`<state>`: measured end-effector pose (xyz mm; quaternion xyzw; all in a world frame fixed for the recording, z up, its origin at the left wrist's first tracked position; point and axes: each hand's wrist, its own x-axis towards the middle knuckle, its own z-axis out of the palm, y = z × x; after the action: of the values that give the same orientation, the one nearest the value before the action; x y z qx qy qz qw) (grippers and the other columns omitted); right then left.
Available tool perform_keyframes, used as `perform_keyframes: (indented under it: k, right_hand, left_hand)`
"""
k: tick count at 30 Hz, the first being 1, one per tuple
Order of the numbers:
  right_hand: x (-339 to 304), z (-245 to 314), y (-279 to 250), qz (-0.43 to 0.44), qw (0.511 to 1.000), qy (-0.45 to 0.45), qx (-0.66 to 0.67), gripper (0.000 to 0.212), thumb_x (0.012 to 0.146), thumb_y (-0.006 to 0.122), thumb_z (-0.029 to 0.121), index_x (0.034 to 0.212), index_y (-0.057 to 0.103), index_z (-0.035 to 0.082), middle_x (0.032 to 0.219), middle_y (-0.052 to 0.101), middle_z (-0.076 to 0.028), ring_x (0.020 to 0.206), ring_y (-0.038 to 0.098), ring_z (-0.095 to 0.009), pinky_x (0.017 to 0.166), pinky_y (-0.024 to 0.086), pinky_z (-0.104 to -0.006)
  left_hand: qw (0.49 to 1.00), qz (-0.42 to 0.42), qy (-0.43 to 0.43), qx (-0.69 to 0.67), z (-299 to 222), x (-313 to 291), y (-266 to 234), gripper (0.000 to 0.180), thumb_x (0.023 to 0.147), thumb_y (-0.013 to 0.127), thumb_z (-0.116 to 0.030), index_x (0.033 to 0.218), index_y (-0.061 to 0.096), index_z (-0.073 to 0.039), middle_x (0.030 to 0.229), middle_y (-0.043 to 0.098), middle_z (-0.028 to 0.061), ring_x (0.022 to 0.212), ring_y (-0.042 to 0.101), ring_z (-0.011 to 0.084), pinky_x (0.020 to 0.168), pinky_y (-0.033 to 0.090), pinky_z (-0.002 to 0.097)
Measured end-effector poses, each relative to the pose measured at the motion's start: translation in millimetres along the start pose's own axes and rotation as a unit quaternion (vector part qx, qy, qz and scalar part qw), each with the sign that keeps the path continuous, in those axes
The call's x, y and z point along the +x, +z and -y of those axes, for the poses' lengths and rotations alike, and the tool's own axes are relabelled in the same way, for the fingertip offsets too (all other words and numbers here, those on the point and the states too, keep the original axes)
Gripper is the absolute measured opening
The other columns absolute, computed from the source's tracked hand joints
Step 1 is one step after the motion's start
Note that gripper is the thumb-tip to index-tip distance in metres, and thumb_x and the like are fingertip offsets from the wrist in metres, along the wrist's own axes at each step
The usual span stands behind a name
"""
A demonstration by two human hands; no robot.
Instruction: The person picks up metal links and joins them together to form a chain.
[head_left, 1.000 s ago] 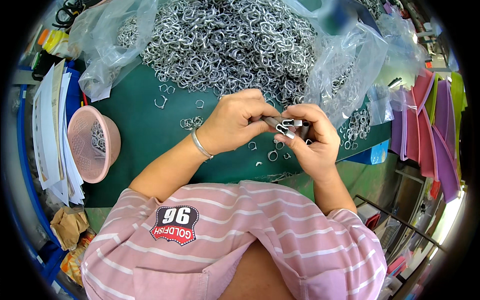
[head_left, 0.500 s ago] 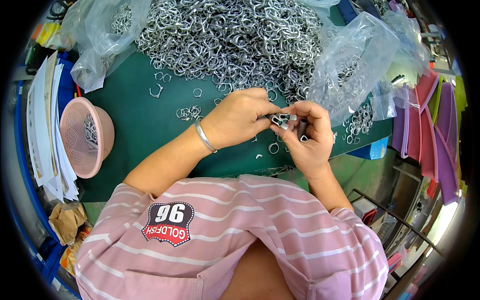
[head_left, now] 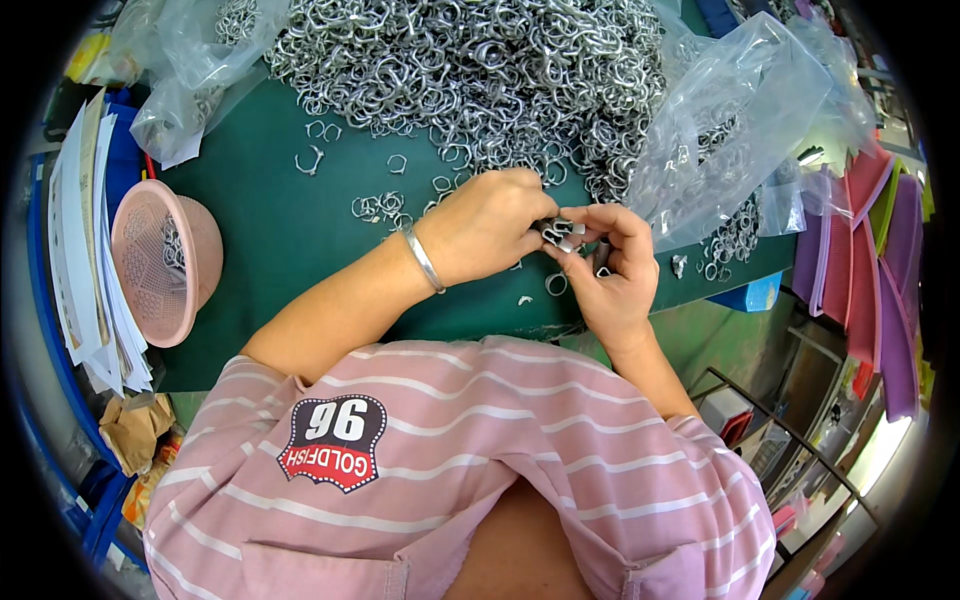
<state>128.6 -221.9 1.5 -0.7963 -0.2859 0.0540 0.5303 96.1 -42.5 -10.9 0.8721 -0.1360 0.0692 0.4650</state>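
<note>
My left hand (head_left: pixel 482 228), with a silver bangle (head_left: pixel 424 262) at its wrist, is closed in a pinch on small bent metal pieces (head_left: pixel 558 232). From the other side, the thumb and forefinger of my right hand (head_left: pixel 622 268) pinch the same shiny pieces. A short dark rod (head_left: pixel 602 256) shows within my right hand's curled fingers. Just below the fingertips a single ring (head_left: pixel 556 285) lies on the green tabletop (head_left: pixel 260 200). Beyond my hands rises a large heap of open silver metal rings (head_left: pixel 470 80). My fingers partly hide the held pieces, so their exact kind is unclear.
A pink mesh basket (head_left: pixel 200 250) holding some rings stands left, beside stacked papers (head_left: pixel 85 250). Clear plastic bags (head_left: pixel 740 120) flank the heap. Loose rings (head_left: pixel 378 207) lie before it. Purple and red strips (head_left: pixel 870 260) hang at right, beyond the table edge.
Both hands stay together on the metal pieces, with small finger shifts. The whole view has shifted slightly, and the right-hand plastic bag looks a little fuller and higher.
</note>
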Motion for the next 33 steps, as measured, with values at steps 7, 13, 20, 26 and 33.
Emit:
perform_keyframes:
  k: [7, 13, 20, 26, 33]
  right_hand:
    - [1.2, 1.5, -1.9, 0.025, 0.997, -0.022, -0.075, 0.04, 0.069, 0.074, -0.003, 0.105, 0.056, 0.001, 0.096, 0.065, -0.008, 0.071, 0.062, -0.009, 0.047, 0.04, -0.0187]
    - [-0.5, -0.1, 0.8, 0.001, 0.998, -0.018, -0.064, 0.04, 0.069, 0.073, -0.003, 0.105, 0.057, 0.002, 0.099, 0.066, -0.008, 0.072, 0.062, -0.01, 0.048, 0.041, -0.0193]
    - [-2.6, -2.8, 2.8, -0.012, 0.999, 0.012, -0.033, 0.044, 0.068, 0.074, -0.004, 0.108, 0.056, 0.0, 0.097, 0.067, -0.008, 0.073, 0.062, -0.009, 0.05, 0.042, -0.0189]
    - [-3.7, -1.4, 0.1, -0.028, 0.999, 0.014, -0.014, 0.043, 0.068, 0.075, -0.003, 0.107, 0.056, -0.001, 0.095, 0.067, -0.009, 0.075, 0.062, -0.009, 0.05, 0.041, -0.0183]
    - [-0.6, -6.6, 2.0, -0.02, 1.0, -0.021, -0.005, 0.041, 0.069, 0.074, -0.005, 0.105, 0.056, 0.0, 0.093, 0.066, -0.008, 0.071, 0.059, -0.008, 0.049, 0.041, -0.0175]
  left_hand:
    - [0.999, 0.015, -0.027, -0.03, 0.8, 0.8, 1.1, 0.027, 0.064, 0.07, -0.003, 0.091, 0.065, -0.003, 0.072, 0.058, 0.0097, 0.068, 0.058, 0.0247, 0.061, 0.048, 0.0348]
    - [0.997, 0.02, -0.064, -0.049, -2.3, 0.9, -2.0, 0.022, 0.066, 0.07, -0.004, 0.087, 0.064, -0.001, 0.073, 0.061, 0.0113, 0.066, 0.061, 0.0246, 0.061, 0.05, 0.0334]
    - [0.995, 0.021, -0.079, -0.049, -0.9, 1.0, -4.2, 0.014, 0.067, 0.069, -0.003, 0.078, 0.06, 0.0, 0.071, 0.062, 0.0132, 0.066, 0.063, 0.0278, 0.059, 0.05, 0.0349]
    - [0.998, -0.006, -0.042, -0.037, -4.5, 1.0, -4.6, 0.013, 0.068, 0.068, -0.001, 0.076, 0.058, 0.0, 0.073, 0.06, 0.0132, 0.068, 0.062, 0.0293, 0.059, 0.05, 0.036]
    - [0.998, -0.011, -0.037, -0.052, -2.1, 0.7, -0.8, 0.014, 0.067, 0.068, 0.0, 0.075, 0.057, 0.0, 0.072, 0.06, 0.0134, 0.067, 0.062, 0.0289, 0.059, 0.05, 0.0348]
